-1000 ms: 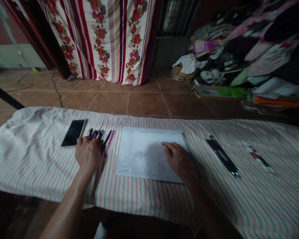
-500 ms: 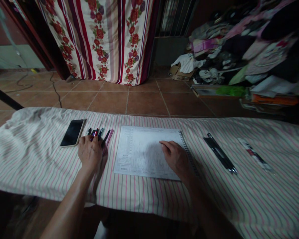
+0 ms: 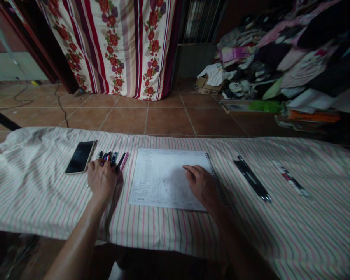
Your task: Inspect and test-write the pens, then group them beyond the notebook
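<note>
My left hand [image 3: 102, 179] is closed over a row of pens [image 3: 109, 156] on the cloth, its fingers curled on their near ends. A thin pen tip shows at the left of the palm; the lower parts of the pens are hidden. Just right of that hand lie a black pen and a pink pen [image 3: 125, 159]. A spiral notebook [image 3: 163, 171] with a printed sheet or cover lies flat, its coil on the right. My right hand [image 3: 202, 184] rests over the notebook's right side, fingers curled in and index pressed to thumb, with nothing visible between them.
A phone [image 3: 80, 156] lies left of the pens. Right of the notebook are black pens [image 3: 252, 179] and a white, red and black pen [image 3: 290, 178]. A striped cloth [image 3: 163, 229] covers the table. Beyond are a floral curtain [image 3: 113, 46] and piled clothes [image 3: 280, 58].
The whole view has shifted slightly, so things sit a little farther left. Both hands keep nearly the same places; a thin tip now shows beside my left palm.
</note>
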A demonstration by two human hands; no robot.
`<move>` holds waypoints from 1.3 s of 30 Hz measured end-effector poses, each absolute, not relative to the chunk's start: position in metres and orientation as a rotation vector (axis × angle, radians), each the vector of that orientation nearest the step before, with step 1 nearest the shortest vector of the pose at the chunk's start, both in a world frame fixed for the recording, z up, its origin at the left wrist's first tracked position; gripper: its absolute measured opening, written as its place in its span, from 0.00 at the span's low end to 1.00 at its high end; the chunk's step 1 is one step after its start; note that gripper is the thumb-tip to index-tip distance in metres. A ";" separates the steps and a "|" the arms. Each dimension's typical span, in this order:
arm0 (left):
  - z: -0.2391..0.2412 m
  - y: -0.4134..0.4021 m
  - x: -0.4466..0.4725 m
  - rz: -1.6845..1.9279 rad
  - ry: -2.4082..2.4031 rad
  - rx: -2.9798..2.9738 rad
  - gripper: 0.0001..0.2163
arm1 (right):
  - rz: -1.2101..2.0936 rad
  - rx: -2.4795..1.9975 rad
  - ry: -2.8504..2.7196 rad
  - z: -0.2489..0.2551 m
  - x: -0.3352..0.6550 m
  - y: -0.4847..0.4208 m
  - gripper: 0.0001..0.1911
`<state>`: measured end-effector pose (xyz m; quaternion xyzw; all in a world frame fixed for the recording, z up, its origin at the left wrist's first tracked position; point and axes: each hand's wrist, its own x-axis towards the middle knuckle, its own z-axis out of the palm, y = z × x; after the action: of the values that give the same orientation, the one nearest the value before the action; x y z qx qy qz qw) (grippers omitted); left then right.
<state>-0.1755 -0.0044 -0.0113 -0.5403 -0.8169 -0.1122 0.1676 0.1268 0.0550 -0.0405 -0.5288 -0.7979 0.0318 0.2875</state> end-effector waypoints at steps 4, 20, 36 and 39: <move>-0.012 -0.004 -0.176 -0.360 -2.300 -1.541 0.13 | 0.093 -1.399 -2.129 -0.041 0.127 0.055 0.14; -0.010 -0.006 -0.176 -0.208 -2.363 -1.488 0.13 | 0.099 -1.414 -2.137 -0.041 0.128 0.056 0.14; 0.002 0.010 -0.120 -2.127 -2.657 -1.501 0.11 | 0.185 -1.406 -2.132 -0.041 0.130 0.056 0.13; 0.005 0.014 -0.099 -2.898 -2.715 -1.260 0.11 | 0.226 -1.402 -2.109 -0.038 0.129 0.055 0.14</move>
<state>-0.0994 0.0139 0.0047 -0.2637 -0.5681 -0.6062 -0.4902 0.1291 0.0547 -0.0379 -0.5267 -0.7927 0.0850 0.2951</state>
